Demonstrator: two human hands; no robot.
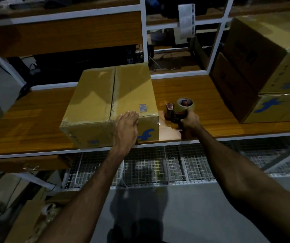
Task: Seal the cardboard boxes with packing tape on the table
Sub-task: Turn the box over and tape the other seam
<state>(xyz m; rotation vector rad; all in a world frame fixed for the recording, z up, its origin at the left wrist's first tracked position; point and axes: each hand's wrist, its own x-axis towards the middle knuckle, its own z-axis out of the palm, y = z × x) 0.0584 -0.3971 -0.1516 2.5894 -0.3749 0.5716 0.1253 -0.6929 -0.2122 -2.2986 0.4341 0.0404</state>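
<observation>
Left hand (pixel 126 126) lies flat on the box (pixel 109 104); right hand (pixel 190 121) grips the tape gun (pixel 179 109), just right of it; seam runs away.

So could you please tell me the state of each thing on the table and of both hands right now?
Brown cardboard box with blue logo: flaps closed, tape along the centre seam, resting on the wooden table.
Red tape dispenser with brown tape roll: standing on the table right of the box, gripped.
Left hand: fingers straight, resting on the box's near top edge.
Right hand: curled round the dispenser handle.
Two stacked cardboard boxes: closed, far right.
</observation>
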